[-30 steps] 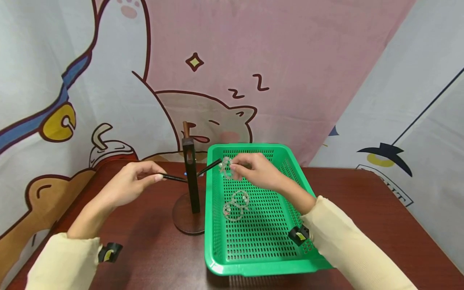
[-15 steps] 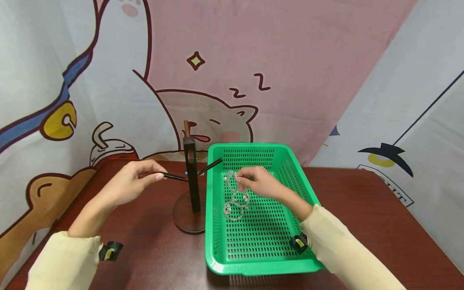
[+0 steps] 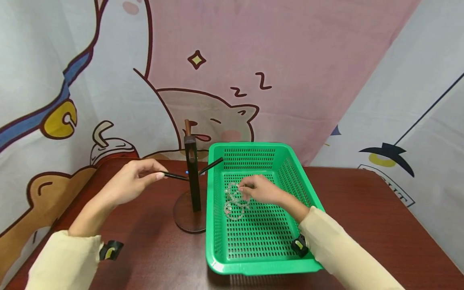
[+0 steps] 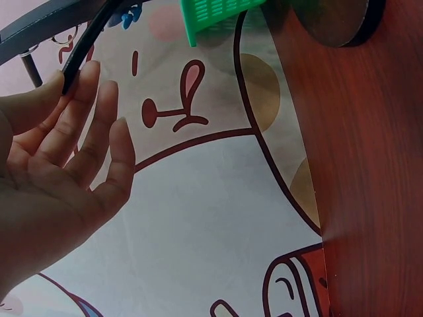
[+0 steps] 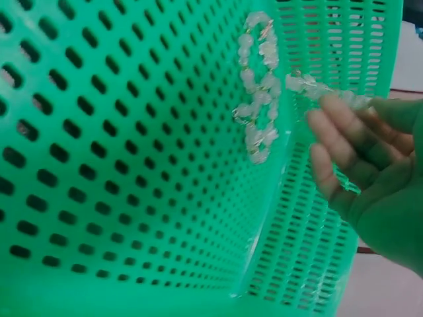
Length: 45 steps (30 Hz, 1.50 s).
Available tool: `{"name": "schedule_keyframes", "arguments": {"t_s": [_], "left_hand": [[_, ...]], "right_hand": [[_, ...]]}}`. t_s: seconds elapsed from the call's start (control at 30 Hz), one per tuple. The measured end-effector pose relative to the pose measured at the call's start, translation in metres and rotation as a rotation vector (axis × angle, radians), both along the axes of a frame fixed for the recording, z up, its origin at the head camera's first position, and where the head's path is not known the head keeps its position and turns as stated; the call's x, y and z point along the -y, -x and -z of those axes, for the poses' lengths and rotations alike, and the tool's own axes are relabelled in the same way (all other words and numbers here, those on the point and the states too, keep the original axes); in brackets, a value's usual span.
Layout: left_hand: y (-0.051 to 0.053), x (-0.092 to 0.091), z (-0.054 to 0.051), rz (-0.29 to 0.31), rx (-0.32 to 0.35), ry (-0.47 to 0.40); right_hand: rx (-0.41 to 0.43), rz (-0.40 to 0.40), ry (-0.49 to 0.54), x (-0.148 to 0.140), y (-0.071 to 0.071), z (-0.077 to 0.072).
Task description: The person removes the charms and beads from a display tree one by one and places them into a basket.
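1. Backdrop (image 3: pixel 290 52): we see a printed cloth with cartoon animals on pink and white, spanning the area behind the work surface.
2. Table (image 3: pixel 362 209): we identify a reddish-brown surface supporting the main items.
3. Basket (image 3: pixel 262 269): we find a green, perforated, open-topped unit on the table, right of centre.
4. Stand (image 3: pixel 194 177): we locate this dark unit just left of the basket. Its post is upright on a round base (image 3: pixel 185 219). A left rod (image 3: pixel 176 176) and a right rod (image 3: pixel 211 166) extend to either side; in the head view, the right rod's tip overlaps the basket's left rim.
5. Left hand (image 3: pixel 134 181): we note the thumb and index finger pinching the outer end of the left rod. The remaining fingers are slightly bent, apart from it.
6. Right hand (image 3: pixel 261 188): we observe it inside the basket, pinching a bracelet between thumb and fingers.
7. Held bracelet (image 5: pixel 309 86): we see clear beads projecting from the right fingertips, beside the resting pair. We cannot tell whether it touches the basket.
8. Resting bracelets (image 5: pixel 246 79): we count two clear beaded loops, adjoining, on the basket floor.
9. Blue item (image 4: pixel 125 16): we see it near the stand's rod; its type is unclear.
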<state>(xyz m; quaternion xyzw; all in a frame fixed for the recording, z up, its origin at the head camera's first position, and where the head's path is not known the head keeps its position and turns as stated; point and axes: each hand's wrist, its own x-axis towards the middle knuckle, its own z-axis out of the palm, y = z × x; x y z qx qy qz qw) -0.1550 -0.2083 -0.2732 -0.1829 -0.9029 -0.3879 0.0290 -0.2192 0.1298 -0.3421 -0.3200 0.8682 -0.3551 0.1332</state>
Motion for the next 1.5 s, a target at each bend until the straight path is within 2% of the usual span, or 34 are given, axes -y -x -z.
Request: {"name": "schedule_keyframes", "arguments": {"t_s": [0.2, 0.37, 0.73, 1.1, 1.3, 1.5], "left_hand": [[0.000, 0.000, 0.000, -0.008, 0.000, 0.007], [0.000, 0.000, 0.001, -0.009, 0.002, 0.006], [-0.001, 0.000, 0.002, -0.011, 0.005, -0.002], [-0.001, 0.000, 0.003, -0.025, 0.012, -0.009], [-0.002, -0.001, 0.003, -0.040, 0.007, -0.013], [-0.002, -0.003, 0.003, -0.053, -0.002, 0.001]], "right_hand": [[-0.008, 0.124, -0.051, -0.007, 0.005, 0.002], [-0.009, 0.147, -0.022, -0.006, 0.006, -0.002], [-0.027, 0.092, 0.039, -0.005, 0.005, -0.023], [-0.114, -0.024, 0.087, 0.014, 0.001, -0.057], [-0.122, -0.028, 0.096, 0.025, -0.001, -0.072], [-0.121, -0.053, 0.115, 0.034, -0.002, -0.079]]}}
